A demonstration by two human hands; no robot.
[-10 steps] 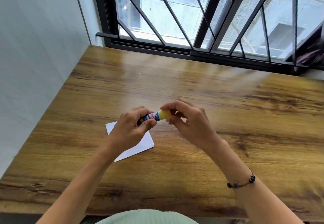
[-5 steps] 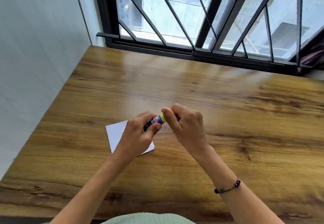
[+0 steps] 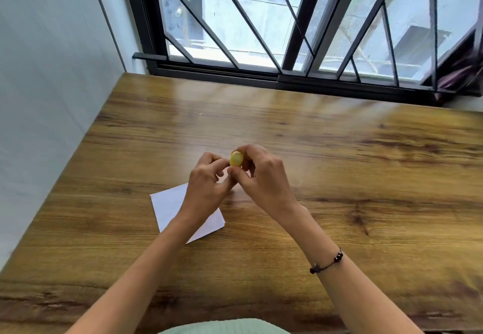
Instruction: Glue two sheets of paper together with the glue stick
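Both hands meet above the worktop, the left hand and right hand each closed in a grip on the glue stick, yellow end facing the camera. White paper lies flat beneath the left wrist.

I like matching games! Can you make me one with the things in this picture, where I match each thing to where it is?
Things:
1. glue stick
2. paper
3. beaded bracelet
4. window bars

Places:
A. around the right wrist
B. beyond the far edge of the table
C. held between the left hand and right hand
D. flat on the table, partly under the left hand

Pairs: 1-C, 2-D, 3-A, 4-B
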